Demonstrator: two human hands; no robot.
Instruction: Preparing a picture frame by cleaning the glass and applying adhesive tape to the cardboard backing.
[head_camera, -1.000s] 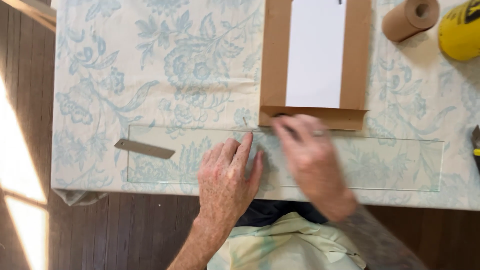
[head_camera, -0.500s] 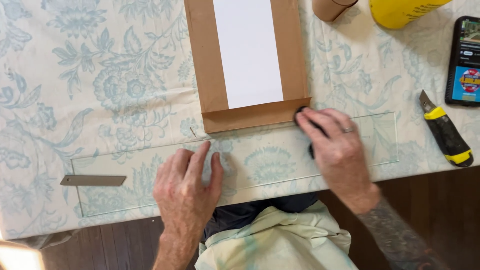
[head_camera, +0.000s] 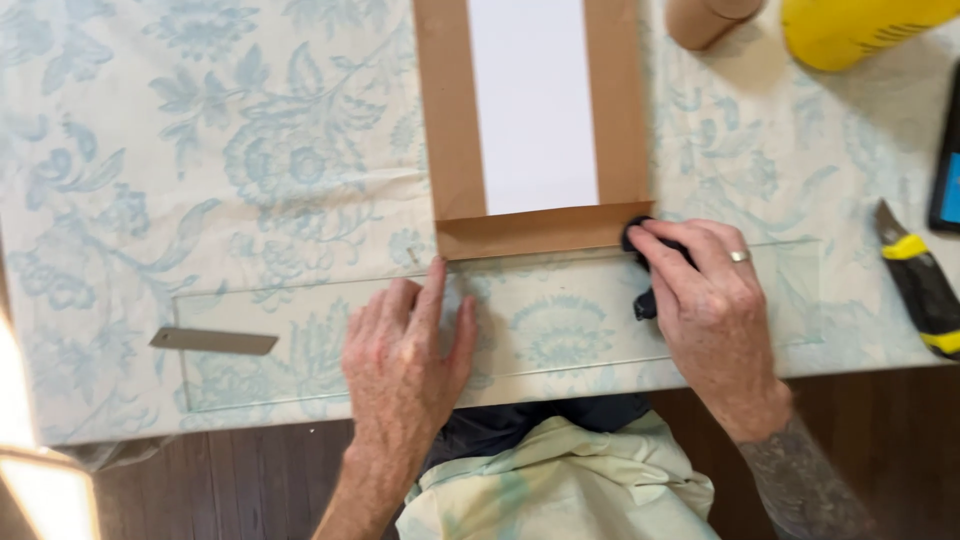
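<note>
The left hand (head_camera: 405, 365) lies flat on a long clear transparent ruler (head_camera: 560, 325) that stretches across the near edge of the floral-cloth-covered worktop (head_camera: 200, 150). To the right of it, the right hand (head_camera: 705, 305) rests on the same ruler, with a small dark cloth (head_camera: 640, 240) under its fingers. Just beyond both hands, touching the ruler's far edge, lies a brown kraft-paper sheet with a white rectangular panel (head_camera: 535, 110) on it. Well left of the left hand, a flat grey metal strip (head_camera: 213, 341) lies at the ruler's end. Right of the right hand lies a yellow-and-black utility knife (head_camera: 920, 285), with a dark phone (head_camera: 948, 170) beyond it. Farther off sit a brown cardboard tape roll (head_camera: 705, 18) and a yellow plastic tool (head_camera: 860, 30).
</note>
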